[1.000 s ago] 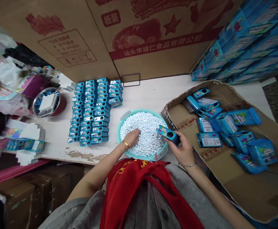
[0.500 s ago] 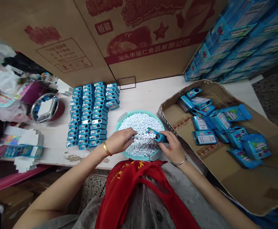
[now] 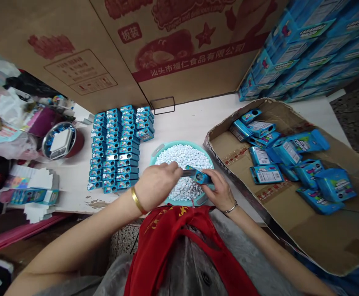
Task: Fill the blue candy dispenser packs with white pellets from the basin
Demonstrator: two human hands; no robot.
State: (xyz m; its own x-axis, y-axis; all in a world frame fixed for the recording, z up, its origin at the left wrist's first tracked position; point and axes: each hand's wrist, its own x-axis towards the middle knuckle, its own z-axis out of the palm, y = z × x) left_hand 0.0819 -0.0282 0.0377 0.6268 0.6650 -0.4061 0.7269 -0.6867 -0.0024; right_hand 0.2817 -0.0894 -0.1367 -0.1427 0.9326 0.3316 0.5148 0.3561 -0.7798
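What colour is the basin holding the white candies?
The basin is pale turquoise, shown best in the head view.

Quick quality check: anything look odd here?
Two tins mid-way along the rows of blue tins show a silver face, unlike their neighbours. The white table also has a peeled, stained patch near its front edge.

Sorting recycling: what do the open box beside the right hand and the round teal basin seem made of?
The carton looks like matte brown cardboard, going by its creased, folded flaps. The basin seems smooth moulded plastic, judging by its even colour and faint gloss.
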